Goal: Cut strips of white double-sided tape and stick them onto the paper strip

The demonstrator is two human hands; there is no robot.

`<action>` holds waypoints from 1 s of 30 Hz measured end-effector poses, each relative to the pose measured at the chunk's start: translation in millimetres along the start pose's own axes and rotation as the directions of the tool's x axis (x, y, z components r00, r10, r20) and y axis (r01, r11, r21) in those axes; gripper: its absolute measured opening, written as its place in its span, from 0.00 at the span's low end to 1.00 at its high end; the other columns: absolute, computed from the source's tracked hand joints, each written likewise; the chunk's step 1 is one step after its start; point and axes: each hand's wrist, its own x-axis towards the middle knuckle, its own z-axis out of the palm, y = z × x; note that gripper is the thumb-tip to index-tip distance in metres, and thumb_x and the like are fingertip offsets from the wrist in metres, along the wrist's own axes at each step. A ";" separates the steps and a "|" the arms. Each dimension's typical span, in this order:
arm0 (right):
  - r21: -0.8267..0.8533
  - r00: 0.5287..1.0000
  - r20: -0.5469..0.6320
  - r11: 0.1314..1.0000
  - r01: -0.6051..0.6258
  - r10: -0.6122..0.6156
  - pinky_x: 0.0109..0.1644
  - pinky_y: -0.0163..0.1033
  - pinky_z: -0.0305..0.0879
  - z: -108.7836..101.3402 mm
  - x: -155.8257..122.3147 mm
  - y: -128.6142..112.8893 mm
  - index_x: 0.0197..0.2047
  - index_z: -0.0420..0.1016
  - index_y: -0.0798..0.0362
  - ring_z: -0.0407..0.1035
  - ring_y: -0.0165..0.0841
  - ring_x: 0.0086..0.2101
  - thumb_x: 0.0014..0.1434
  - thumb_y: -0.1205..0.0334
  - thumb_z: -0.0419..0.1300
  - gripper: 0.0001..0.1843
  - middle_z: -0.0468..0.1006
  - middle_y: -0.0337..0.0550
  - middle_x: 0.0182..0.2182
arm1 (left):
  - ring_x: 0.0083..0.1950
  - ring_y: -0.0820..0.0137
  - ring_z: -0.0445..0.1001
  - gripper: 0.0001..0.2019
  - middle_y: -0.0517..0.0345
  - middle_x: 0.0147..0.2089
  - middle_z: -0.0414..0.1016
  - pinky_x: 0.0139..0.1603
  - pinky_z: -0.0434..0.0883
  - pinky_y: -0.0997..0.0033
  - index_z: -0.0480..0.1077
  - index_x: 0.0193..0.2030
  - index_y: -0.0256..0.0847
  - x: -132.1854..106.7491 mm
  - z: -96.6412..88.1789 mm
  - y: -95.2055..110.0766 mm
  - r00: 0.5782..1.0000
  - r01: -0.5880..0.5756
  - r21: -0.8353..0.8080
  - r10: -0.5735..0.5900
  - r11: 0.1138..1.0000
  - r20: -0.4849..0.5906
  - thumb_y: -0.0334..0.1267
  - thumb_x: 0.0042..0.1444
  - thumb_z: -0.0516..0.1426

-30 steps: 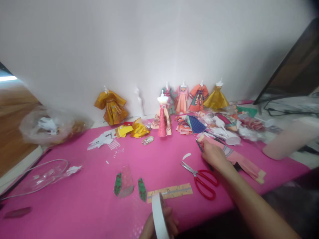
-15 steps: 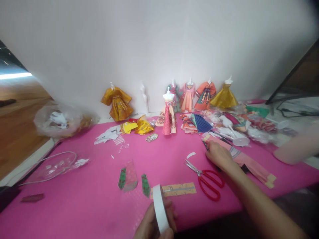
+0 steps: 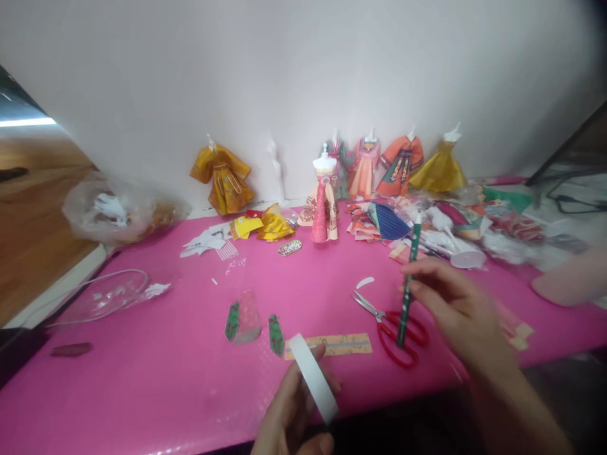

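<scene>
A white roll of tape rests in my left hand, fingers closed round it at the table's front edge. My right hand pinches a dark green patterned pencil, held nearly upright with its pale end at the top. Beneath the pencil lie red-handled scissors with their blades parted. Just beyond the tape roll a tan patterned strip is flat on the table. Left of it are a small green patterned piece and a pink translucent piece beside another green one.
A pink tabletop carries everything. Several small dressed mannequins stand along the wall, with a pink-dressed mannequin in front. Fabric scraps and plastic crowd the right back. A plastic bag sits at the left, near a cable.
My right hand has lifted the pencil from beside the pink fabric and brought it over the scissors. The tape roll has tilted in my left hand.
</scene>
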 end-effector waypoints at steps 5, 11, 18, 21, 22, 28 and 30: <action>0.563 0.975 0.130 0.795 -0.224 0.183 0.35 0.37 0.74 6.3 -43.9 -23.2 0.45 0.76 0.40 0.75 0.35 0.34 0.56 0.61 0.67 0.13 0.78 0.38 0.36 | 0.72 0.53 0.57 0.32 0.59 0.71 0.62 0.71 0.55 0.53 0.61 0.66 0.62 2.6 8.6 0.5 0.998 0.050 -0.118 -0.046 0.992 0.035 0.40 0.56 0.65; 0.523 0.983 -0.031 0.841 -0.140 0.183 0.30 0.37 0.71 16.0 -63.8 -30.3 0.43 0.77 0.43 0.71 0.34 0.27 0.65 0.56 0.59 0.06 0.75 0.40 0.26 | 0.63 0.59 0.72 0.29 0.60 0.63 0.74 0.61 0.68 0.63 0.69 0.61 0.62 13.3 29.7 16.7 0.998 0.052 -0.278 -0.043 0.959 0.037 0.37 0.53 0.67; 0.596 0.973 0.212 0.777 -0.203 0.091 0.23 0.35 0.64 24.4 -67.9 -36.3 0.32 0.62 0.44 0.62 0.31 0.22 0.61 0.57 0.63 0.12 0.65 0.34 0.23 | 0.59 0.59 0.75 0.29 0.58 0.61 0.76 0.59 0.69 0.62 0.69 0.62 0.57 11.2 23.4 6.7 0.995 0.096 -0.313 -0.093 0.945 0.023 0.30 0.54 0.64; 0.579 0.955 0.274 0.773 -0.260 0.116 0.28 0.34 0.68 28.7 -71.5 -43.0 0.38 0.72 0.44 0.66 0.31 0.26 0.63 0.53 0.61 0.06 0.70 0.37 0.26 | 0.61 0.55 0.73 0.30 0.53 0.62 0.74 0.61 0.67 0.56 0.66 0.65 0.52 8.9 19.3 2.5 0.996 0.092 -0.340 -0.090 0.936 0.021 0.31 0.54 0.63; 0.559 0.948 0.289 0.780 -0.282 0.136 0.30 0.34 0.69 29.8 -72.7 -45.7 0.40 0.75 0.44 0.69 0.32 0.27 0.64 0.50 0.59 0.08 0.73 0.38 0.28 | 0.61 0.53 0.72 0.31 0.51 0.62 0.74 0.62 0.66 0.54 0.65 0.65 0.50 8.7 18.7 2.4 0.996 0.093 -0.347 -0.089 0.933 0.027 0.32 0.55 0.62; 0.483 0.906 0.417 0.825 -0.291 0.075 0.31 0.33 0.70 38.0 -74.0 -49.3 0.35 0.73 0.45 0.71 0.31 0.28 0.62 0.61 0.61 0.03 0.75 0.38 0.29 | 0.58 0.53 0.74 0.27 0.46 0.58 0.78 0.61 0.65 0.52 0.64 0.66 0.45 9.6 19.9 4.6 0.995 0.086 -0.355 -0.099 0.931 -0.020 0.30 0.60 0.58; 0.482 0.915 0.403 0.845 -0.231 0.020 0.31 0.32 0.69 41.2 -75.7 -46.0 0.34 0.70 0.46 0.70 0.30 0.28 0.62 0.64 0.61 0.05 0.73 0.37 0.28 | 0.58 0.52 0.74 0.26 0.45 0.58 0.77 0.60 0.66 0.53 0.66 0.65 0.45 9.4 20.5 4.8 0.996 0.061 -0.347 -0.080 0.936 -0.041 0.33 0.59 0.60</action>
